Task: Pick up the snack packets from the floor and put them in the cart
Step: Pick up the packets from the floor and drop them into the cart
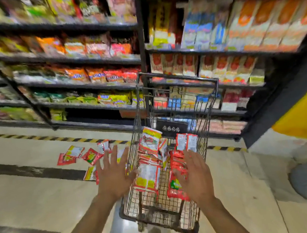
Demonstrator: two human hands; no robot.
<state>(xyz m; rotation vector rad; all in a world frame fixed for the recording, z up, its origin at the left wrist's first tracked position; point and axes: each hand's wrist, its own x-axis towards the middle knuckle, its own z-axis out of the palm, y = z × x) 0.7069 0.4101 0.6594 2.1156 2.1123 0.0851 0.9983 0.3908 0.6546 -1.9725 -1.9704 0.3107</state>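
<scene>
A black wire cart (pixel 209 109) stands in the middle of the aisle, with several red and white snack packets (pixel 149 149) piled loosely inside it. More red snack packets (pixel 76 154) lie scattered on the floor left of the cart. My left hand (pixel 114 172) hovers at the cart's left rim, fingers spread, holding nothing. My right hand (pixel 195 175) is over the cart's right side, fingers apart above red packets (pixel 176 171), not gripping them. The frame is blurred by motion.
Tall dark shelves (pixel 140 40) full of packaged food stand right behind the cart. A yellow-black hazard stripe (pixel 41 138) runs along the floor before them. A yellow and dark wall panel (pixel 306 109) juts in at the right. Pale tiled floor (pixel 33 197) lies to the left.
</scene>
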